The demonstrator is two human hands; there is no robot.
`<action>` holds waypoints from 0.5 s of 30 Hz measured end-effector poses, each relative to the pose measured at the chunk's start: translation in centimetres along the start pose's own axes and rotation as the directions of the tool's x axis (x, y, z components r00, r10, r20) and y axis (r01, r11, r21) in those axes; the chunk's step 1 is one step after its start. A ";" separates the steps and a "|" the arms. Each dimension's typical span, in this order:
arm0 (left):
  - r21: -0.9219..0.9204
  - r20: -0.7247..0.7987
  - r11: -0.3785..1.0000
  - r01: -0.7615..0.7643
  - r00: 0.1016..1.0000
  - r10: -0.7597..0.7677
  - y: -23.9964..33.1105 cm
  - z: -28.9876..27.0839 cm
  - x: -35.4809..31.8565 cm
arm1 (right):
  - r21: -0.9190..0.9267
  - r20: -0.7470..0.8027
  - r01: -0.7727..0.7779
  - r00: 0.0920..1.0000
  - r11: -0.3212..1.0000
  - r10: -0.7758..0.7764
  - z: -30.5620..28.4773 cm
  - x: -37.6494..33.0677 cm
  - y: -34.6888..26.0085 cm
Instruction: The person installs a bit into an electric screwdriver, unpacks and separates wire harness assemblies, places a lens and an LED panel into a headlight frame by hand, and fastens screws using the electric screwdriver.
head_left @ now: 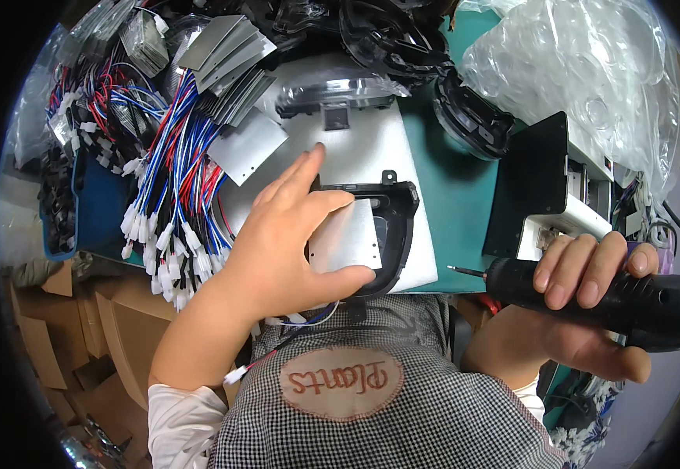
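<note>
My left hand (281,230) spans a silver metal plate (348,238), index finger on its far edge and thumb at its near edge. The other fingers stretch forward past it. That plate lies over a black plastic housing (401,234) with a curved right side; my hand hides the housing's left part. Thin wires with a white connector (235,375) trail from beneath toward my apron. My right hand (590,289) is wrapped round a black electric screwdriver (621,301). Its bit points left, apart from the housing.
Wire bundles with white connectors (172,258) and stacked metal plates (234,47) lie at left, beside a blue bin (98,203). A clear-covered part (332,94) and black housings (472,117) sit behind. At right stand a black-and-white device (535,187) and plastic bags (582,70).
</note>
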State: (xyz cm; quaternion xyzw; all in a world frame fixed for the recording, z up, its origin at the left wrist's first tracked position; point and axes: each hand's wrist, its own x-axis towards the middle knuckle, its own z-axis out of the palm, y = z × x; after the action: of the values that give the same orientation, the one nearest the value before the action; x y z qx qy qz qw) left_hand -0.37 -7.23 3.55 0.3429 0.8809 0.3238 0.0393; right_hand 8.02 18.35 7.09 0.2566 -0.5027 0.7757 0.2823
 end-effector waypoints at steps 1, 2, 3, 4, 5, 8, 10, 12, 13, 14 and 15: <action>0.000 0.002 1.000 0.000 1.000 0.000 -0.4 0.1 0.4 | 0.003 -0.005 0.001 1.000 1.000 -0.001 0.0 0.0 0.1; -0.011 0.039 1.000 -0.005 0.999 0.006 -0.8 0.2 0.7 | 0.009 -0.009 0.001 1.000 1.000 -0.001 0.0 0.0 0.2; -0.021 0.076 1.000 -0.009 0.997 0.011 -1.0 0.3 0.9 | 0.012 -0.009 -0.001 1.000 1.000 0.002 0.0 0.0 0.3; 0.004 0.111 0.999 0.041 0.993 -0.041 -1.1 0.3 0.7 | 0.017 -0.011 0.001 1.000 1.000 -0.001 0.0 -0.1 0.4; 0.002 0.118 0.999 0.038 0.992 -0.038 -0.9 0.3 0.8 | 0.013 -0.019 0.006 1.000 1.000 -0.005 -0.1 -0.1 0.3; 0.177 0.072 0.983 -0.037 0.997 0.024 -0.5 0.2 0.6 | 0.015 -0.005 0.028 1.000 0.999 -0.028 -0.5 -0.2 0.2; 0.160 0.072 0.987 -0.034 0.997 0.023 -0.8 0.0 0.3 | 0.013 -0.016 0.025 1.000 1.000 -0.025 -0.6 -0.2 0.3; 0.149 0.064 0.988 -0.025 0.998 0.016 -0.6 -0.1 0.2 | 0.022 -0.019 0.025 1.000 0.999 -0.024 -0.6 0.0 0.4; 0.166 0.044 0.985 -0.039 0.999 0.032 -0.4 -0.1 0.3 | 0.025 -0.022 0.022 1.000 0.999 -0.022 -0.6 0.0 0.5; 0.179 0.022 0.983 -0.049 0.999 0.046 -0.3 0.1 0.2 | 0.028 -0.022 0.017 1.000 0.999 -0.016 -0.4 0.0 0.8; 0.178 0.021 0.983 -0.045 0.999 0.042 -0.3 0.2 0.2 | 0.030 -0.020 0.013 1.000 0.999 -0.012 -0.3 0.1 1.1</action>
State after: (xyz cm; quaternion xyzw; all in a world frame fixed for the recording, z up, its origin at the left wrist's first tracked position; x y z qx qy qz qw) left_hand -0.57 -7.13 3.23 0.3669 0.8983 0.2415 0.0090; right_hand 7.19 18.28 6.34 0.2560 -0.4866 0.7839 0.2884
